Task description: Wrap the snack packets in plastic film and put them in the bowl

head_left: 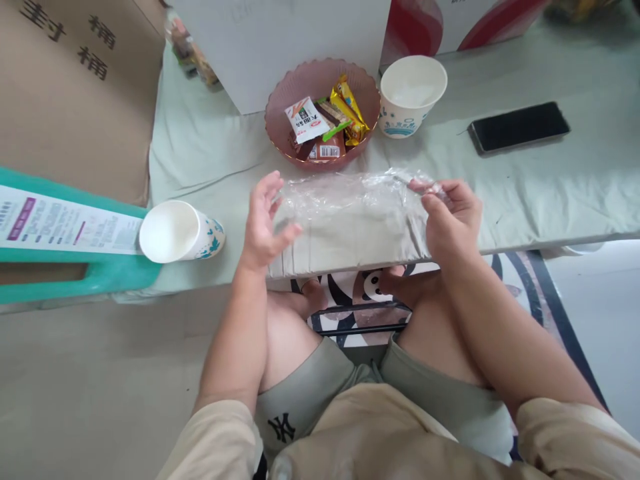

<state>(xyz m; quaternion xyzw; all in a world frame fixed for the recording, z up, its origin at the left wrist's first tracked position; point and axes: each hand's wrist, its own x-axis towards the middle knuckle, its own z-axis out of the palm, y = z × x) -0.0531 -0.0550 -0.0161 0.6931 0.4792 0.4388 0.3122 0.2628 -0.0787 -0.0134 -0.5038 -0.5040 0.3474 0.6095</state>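
A clear plastic bag [345,200] stretches sideways above the cloth-covered table, between my two hands. My right hand [453,217] pinches its right end, thumb against the bent fingers. At the bag's left end is my left hand [267,220], its thumb and fingers spread apart; whether it touches the plastic I cannot tell. Just behind the bag stands a pink scalloped bowl [277,123] with several wrapped snacks in it, among them a white packet [306,120] and a yellow wrapper [347,107].
Paper cups stand on the table, one [413,93] right of the bowl and one [183,232] at left beside a green-framed label board [65,223]. A black phone [520,128] lies at right. White box [300,40] behind; cardboard box [75,100] at left.
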